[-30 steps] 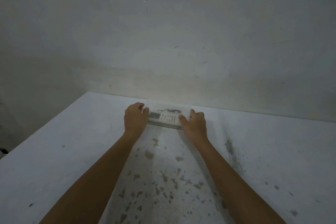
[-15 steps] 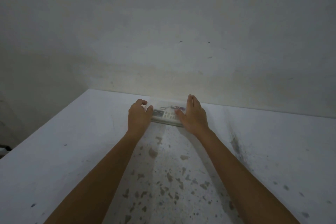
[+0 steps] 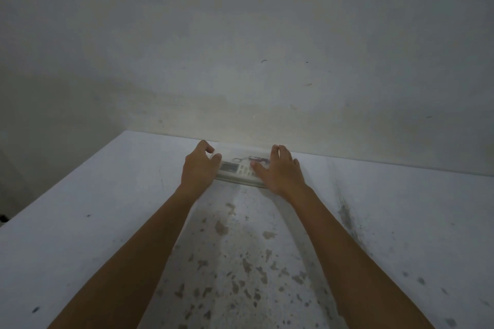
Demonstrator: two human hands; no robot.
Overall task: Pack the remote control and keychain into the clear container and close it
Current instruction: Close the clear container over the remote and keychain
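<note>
Right hand [image 3: 283,171] spread wider on clear container [image 3: 240,180]; left hand [image 3: 199,168] fingers curled, grip unclear

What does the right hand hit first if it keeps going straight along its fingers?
Probably the pale grey wall behind the clear plastic container; the right hand points away over its right end. Depth is unclear.

Pale grey, dark-speckled, stained tabletop [image 3: 133,222]; shallow clear plastic container [image 3: 235,180] flat on it at the far edge, near wall.
</note>
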